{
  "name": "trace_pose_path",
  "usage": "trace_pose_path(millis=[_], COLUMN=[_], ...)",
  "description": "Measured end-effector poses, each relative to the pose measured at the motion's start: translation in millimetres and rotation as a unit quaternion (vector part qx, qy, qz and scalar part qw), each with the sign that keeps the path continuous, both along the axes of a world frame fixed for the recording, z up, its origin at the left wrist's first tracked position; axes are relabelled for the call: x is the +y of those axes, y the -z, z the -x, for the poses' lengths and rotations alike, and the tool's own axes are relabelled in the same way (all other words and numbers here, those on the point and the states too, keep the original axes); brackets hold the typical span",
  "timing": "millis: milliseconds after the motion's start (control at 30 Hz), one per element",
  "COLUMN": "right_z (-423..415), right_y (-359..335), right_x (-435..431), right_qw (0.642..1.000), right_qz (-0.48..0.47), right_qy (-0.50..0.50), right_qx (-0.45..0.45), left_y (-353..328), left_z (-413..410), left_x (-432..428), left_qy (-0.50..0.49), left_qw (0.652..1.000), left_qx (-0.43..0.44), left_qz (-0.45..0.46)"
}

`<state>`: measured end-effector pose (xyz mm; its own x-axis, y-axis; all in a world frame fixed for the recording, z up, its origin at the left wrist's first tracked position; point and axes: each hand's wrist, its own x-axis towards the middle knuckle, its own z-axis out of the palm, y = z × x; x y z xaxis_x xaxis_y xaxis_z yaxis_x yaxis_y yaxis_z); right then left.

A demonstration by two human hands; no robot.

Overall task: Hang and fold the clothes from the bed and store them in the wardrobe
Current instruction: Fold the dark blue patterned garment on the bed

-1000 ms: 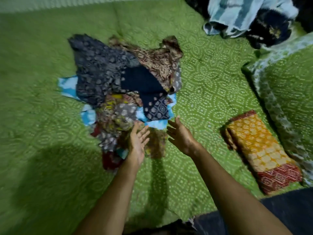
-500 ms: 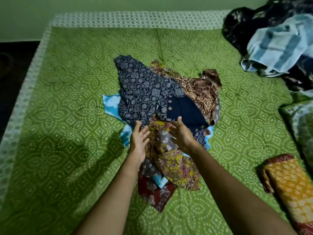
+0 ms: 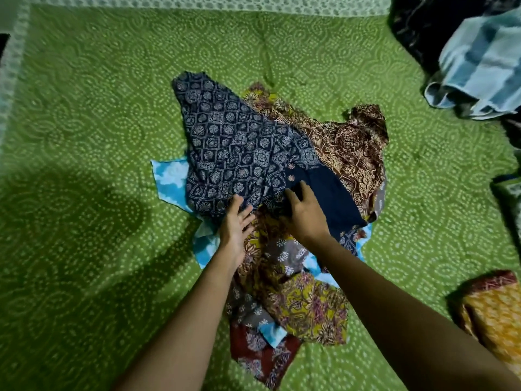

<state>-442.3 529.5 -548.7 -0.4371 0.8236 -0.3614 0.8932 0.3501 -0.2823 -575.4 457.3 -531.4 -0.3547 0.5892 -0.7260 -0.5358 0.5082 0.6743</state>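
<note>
Left hand [image 3: 235, 230] and right hand [image 3: 306, 214] rest flat on the navy garment [image 3: 231, 136]

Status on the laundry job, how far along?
Early. Done: one folded orange cloth lies at the right edge of the bed. In hand: left hand and right hand rest open on the navy printed garment topping the pile. Left: the brown piece, yellow floral piece and striped blue cloth heap, all unfolded.

clothes pile [image 3: 270, 170] mid-bed [image 3: 84, 108] | folded cloth [image 3: 496, 314] right | towel [image 3: 479, 66] far-right
</note>
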Motion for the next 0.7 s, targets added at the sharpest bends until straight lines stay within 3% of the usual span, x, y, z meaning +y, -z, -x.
trace_pose_path(millis=[100,167,267,367,567,700], right_z=[1,1,-2,-7,-18,-22], right_y=[5,5,3,-6,-56,-99], right_x=[7,10,9,7,6,-3], right_qw=[0.993,0.988,0.986,0.988,0.974,0.954], right_qz=[-0.037,-0.069,-0.128,-0.125,-0.147,-0.21], right_qy=[-0.055,-0.09,-0.107,-0.052,-0.014,-0.033], right_qx=[-0.095,-0.101,-0.014,0.075,0.17,0.213], left_y=[4,5,2,-8,-49,-80], left_z=[0,0,-1,-6,-26,-32], left_x=[1,1,1,1,2,0], left_qy=[0.001,0.001,0.006,0.015,0.036,0.046], left_qw=[1.0,1.0,1.0,0.999,0.989,0.975], left_qx=[-0.001,0.001,0.009,0.032,0.139,0.208], left_qz=[0.007,0.012,0.014,0.016,-0.017,-0.06])
